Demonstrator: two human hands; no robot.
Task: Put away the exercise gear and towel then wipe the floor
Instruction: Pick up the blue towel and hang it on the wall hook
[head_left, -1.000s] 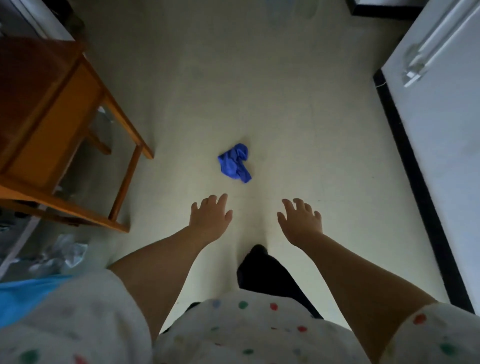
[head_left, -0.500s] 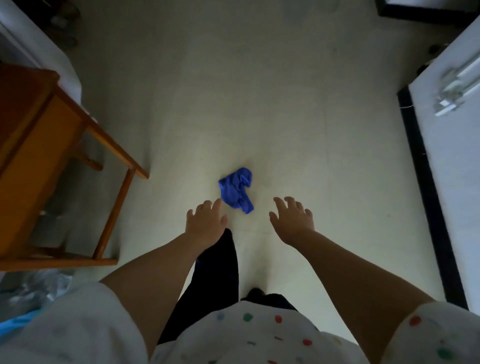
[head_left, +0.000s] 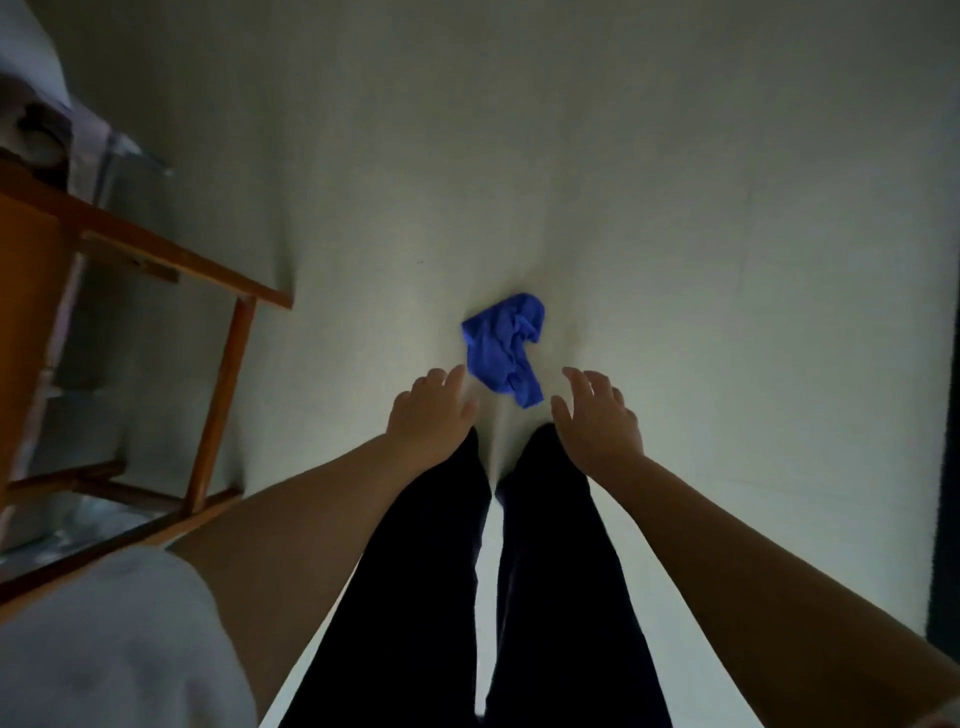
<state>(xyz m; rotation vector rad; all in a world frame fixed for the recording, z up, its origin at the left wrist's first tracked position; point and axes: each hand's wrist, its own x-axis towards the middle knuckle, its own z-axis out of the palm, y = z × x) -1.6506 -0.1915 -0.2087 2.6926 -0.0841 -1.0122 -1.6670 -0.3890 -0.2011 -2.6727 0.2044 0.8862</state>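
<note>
Blue cloth (head_left: 505, 349) on the floor (head_left: 675, 234), mid-frame, long axis slanting lower right. Sits between left hand (head_left: 428, 413) and right hand (head_left: 597, 418); both grips open, empty, about equally near.

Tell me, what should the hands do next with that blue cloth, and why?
Probably bend down and take the blue cloth with the right hand. It lies crumpled on the floor just ahead, and both the right and the left hand are open, holding nothing.
</note>
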